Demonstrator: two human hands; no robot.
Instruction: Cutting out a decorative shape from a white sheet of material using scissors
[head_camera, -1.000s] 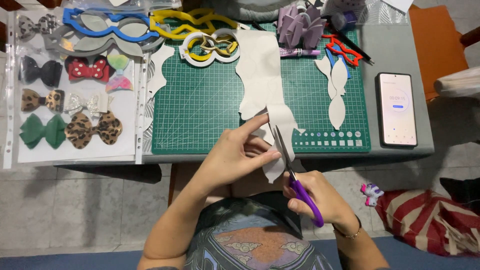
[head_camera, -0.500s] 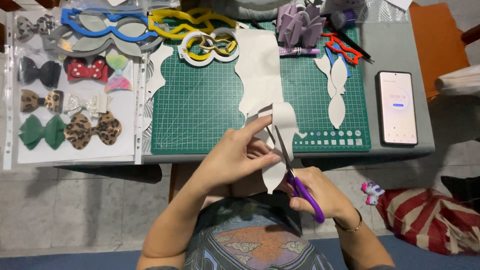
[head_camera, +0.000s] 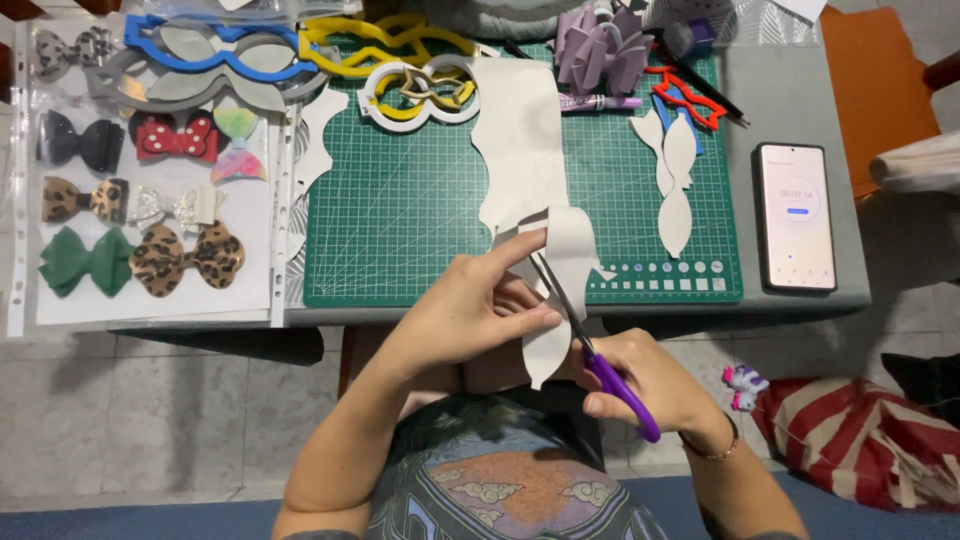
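Note:
My left hand (head_camera: 478, 308) pinches a white cut-out piece (head_camera: 562, 290) of sheet material at the table's near edge. My right hand (head_camera: 650, 388) grips purple-handled scissors (head_camera: 600, 362), whose blades lie across the white piece. A larger white sheet (head_camera: 520, 140) lies on the green cutting mat (head_camera: 400, 210) just beyond the held piece. Both hands hover over my lap, in front of the mat.
Finished bows (head_camera: 140, 200) lie in a clear sleeve at the left. Blue, yellow and white bow templates (head_camera: 300, 50) sit at the back. Cut white shapes (head_camera: 672, 180), a purple bow (head_camera: 598, 45) and a phone (head_camera: 795, 215) lie at the right. A striped bag (head_camera: 860, 430) rests on the floor.
The scissors have advanced along the white piece, and my left hand has turned the piece slightly, so more of it hangs below the blades.

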